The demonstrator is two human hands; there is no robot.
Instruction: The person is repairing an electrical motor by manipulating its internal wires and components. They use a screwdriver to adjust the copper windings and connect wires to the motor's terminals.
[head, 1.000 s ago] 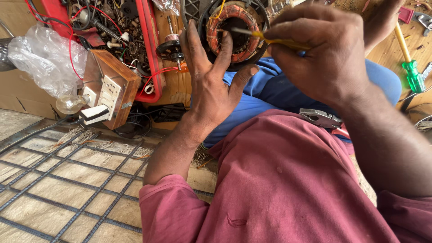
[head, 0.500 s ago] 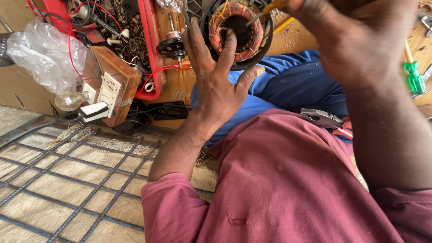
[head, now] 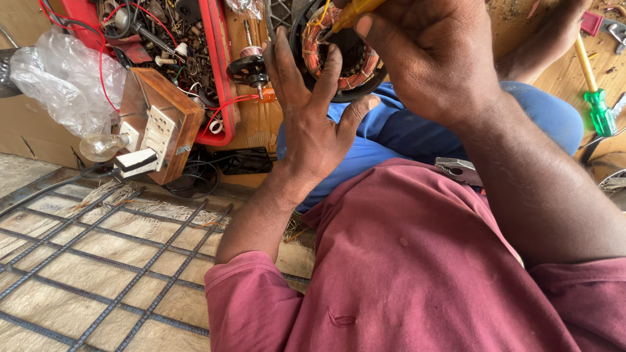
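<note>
Resting near the top edge of the view, the round motor stator (head: 339,55) with copper windings sat against the left hand (head: 313,124), whose spread fingers cupped its lower rim from below. Above it, the right hand (head: 430,58) pinched a yellow-handled tool (head: 349,14), its shaft slanting down-left into the bore. Since the earlier frame, that hand had dropped lower and closer.

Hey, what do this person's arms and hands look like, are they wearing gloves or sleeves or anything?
No gloves: both the left hand and the right hand are bare, with no rings, watch or bands visible. The forearms are bare too. The shirt is maroon, with short sleeves, the left sleeve ending above the elbow.
</note>
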